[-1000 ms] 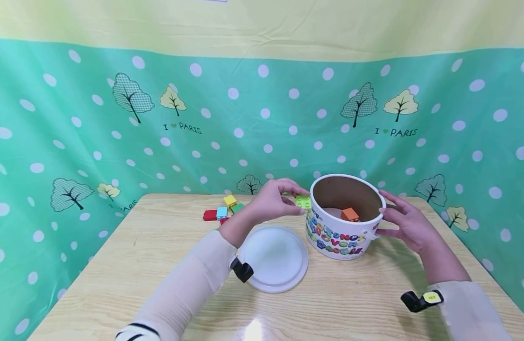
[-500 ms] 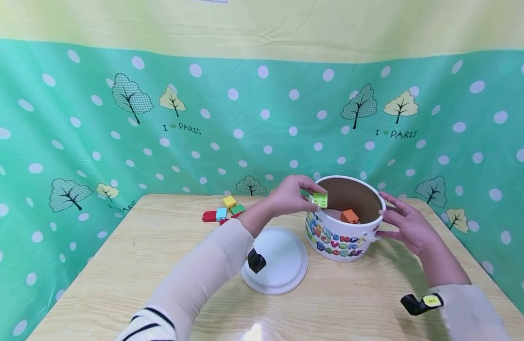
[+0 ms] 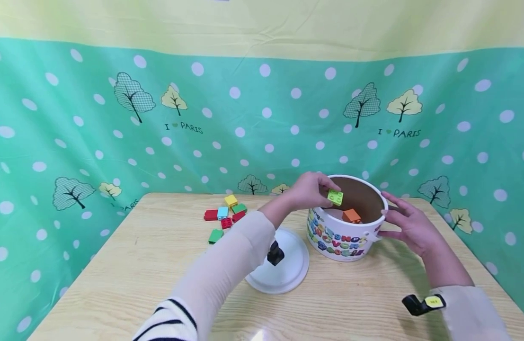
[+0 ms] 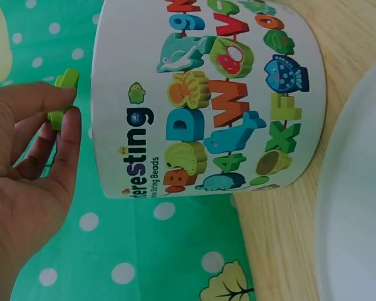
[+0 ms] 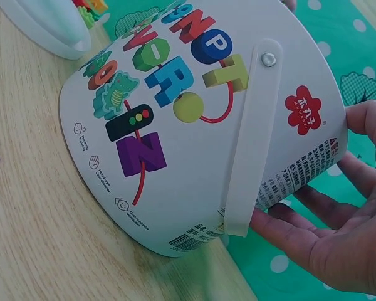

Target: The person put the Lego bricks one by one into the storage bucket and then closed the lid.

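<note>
In the head view my left hand [image 3: 310,190] pinches a lime green toy brick [image 3: 335,197] between thumb and fingers, over the left rim of a round white bucket [image 3: 336,239]. The left wrist view shows the same brick [image 4: 66,80] at the fingertips, beside the bucket's lettered wall [image 4: 138,69]. My right hand [image 3: 408,222] holds the bucket on its right side, a fingertip over the rim and other fingers against the outer wall. A pale strap handle [image 5: 254,138] hangs there. Inside the bucket lies an orange brick [image 3: 351,216]; part of the interior is hidden.
A round white lid [image 3: 289,265] lies on the wooden table [image 3: 129,265], partly under my left forearm. Several loose bricks, including a light blue brick [image 3: 222,212] and a green brick [image 3: 216,236], lie left of it. A polka-dot curtain [image 3: 219,118] hangs behind.
My left hand has carried the lime green brick rightward, from outside the bucket's left wall to over its opening. The right hand stays on the bucket. More loose bricks show past the left arm.
</note>
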Motion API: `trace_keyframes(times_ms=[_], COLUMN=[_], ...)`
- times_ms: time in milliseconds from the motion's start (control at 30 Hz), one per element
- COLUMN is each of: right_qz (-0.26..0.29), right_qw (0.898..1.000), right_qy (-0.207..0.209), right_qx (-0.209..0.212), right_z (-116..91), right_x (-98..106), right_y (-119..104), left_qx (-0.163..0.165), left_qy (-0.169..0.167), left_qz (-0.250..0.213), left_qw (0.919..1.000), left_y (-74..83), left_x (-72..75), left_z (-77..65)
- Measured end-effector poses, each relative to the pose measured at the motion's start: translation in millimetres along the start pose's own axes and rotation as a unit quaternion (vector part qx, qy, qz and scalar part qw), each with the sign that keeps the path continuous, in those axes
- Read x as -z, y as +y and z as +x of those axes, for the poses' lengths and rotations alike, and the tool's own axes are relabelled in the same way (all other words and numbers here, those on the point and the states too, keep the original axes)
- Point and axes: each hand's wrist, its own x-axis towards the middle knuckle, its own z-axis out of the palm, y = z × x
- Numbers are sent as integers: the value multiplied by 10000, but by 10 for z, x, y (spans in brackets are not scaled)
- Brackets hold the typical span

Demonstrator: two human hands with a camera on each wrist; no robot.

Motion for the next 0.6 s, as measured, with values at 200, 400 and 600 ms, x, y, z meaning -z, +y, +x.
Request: trace_keyframes(times_ms=[200,400,600], right_qz=[73,159,180], right_qw=[10000,9998,9998], right_qy=[2,-4,-37], right_qx=[-42,-120,-117], right_z=[6,14,15], right_x=[-12,-5,14], right_y=[4,-6,-13], left_qx=[193,410,501], left_qy=[-62,98,217], left_qz=[60,39,-87], left_qw=[9998,9991,9985], left_y=[-11,4,39], left_x=[-17,-44,-95], left_z=[83,120,148])
